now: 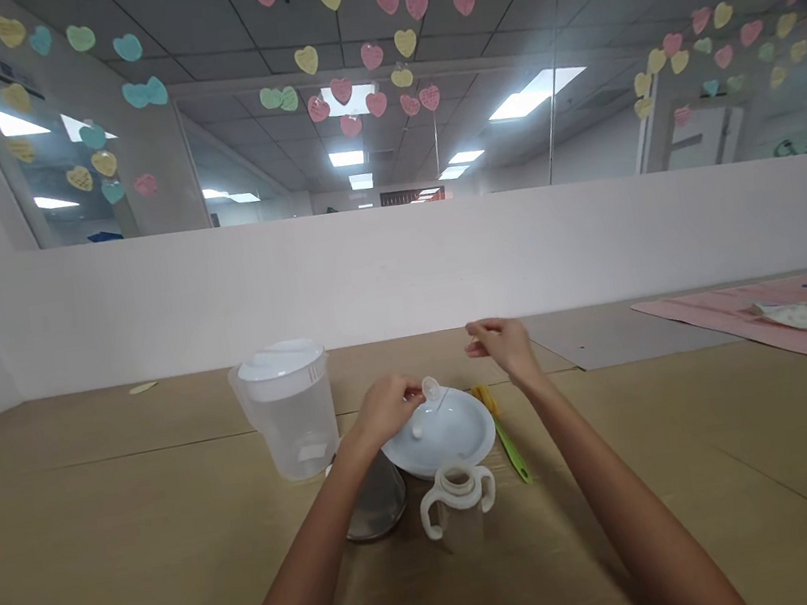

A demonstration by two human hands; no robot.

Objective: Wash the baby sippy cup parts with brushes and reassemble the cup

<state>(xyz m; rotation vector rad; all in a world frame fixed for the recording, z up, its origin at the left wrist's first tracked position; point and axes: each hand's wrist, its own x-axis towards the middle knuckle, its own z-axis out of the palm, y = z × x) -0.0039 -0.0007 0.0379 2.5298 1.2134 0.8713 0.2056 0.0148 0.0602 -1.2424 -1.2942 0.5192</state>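
My left hand [390,408] is closed, its fingertips pinching a small clear bottle nipple [431,388] over the white bowl [474,425]. Inside the bowl lies a small white piece [418,431]. My right hand [501,340] is raised beyond the bowl's right side, fingers pressed together; whatever they hold, if anything, cannot be made out. In front of the bowl a clear baby bottle [462,516] stands upright without a top, with a white two-handled collar. A brush [510,448] with a green handle and yellow head lies right of the bowl.
A clear plastic pitcher [296,425] with a white lid stands at the left. Partly behind my left forearm is a dark grey rounded object [382,500]. At the far right a pink cloth [725,320] bears several items, beside a grey mat [625,338]. A white wall [399,273] bounds the table's back.
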